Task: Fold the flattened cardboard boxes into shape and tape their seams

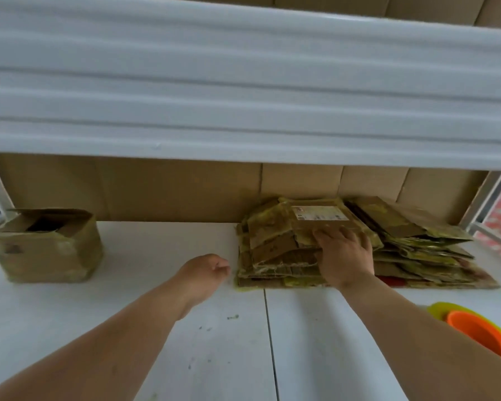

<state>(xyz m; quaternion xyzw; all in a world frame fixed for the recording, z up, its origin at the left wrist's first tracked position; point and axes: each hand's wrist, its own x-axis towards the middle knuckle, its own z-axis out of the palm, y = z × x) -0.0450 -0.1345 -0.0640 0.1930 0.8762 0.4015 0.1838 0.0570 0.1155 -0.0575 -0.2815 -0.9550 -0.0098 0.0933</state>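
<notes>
Right now the step in hand looks like fetching the next flat from the stack of flattened, tape-streaked boxes, which lies on the white bench at the right, against a cardboard wall. The right hand rests on the stack's near left part, fingers spread over the top flat, the one with a white label; whether the thumb has got under an edge cannot be told. The left hand hovers just left of the stack, fingers loosely curled, holding nothing.

One box already stands formed at the far left of the bench, well apart from the stack, its top flaps partly open. A yellow and orange tape roll sits at the near right edge.

Next, I judge, the top flat must be separated from those beneath, which are ragged and sticky with old tape and may cling. The left hand could steady the stack while the right lifts, then both bring the flat to the bare middle of the bench to open it up.
</notes>
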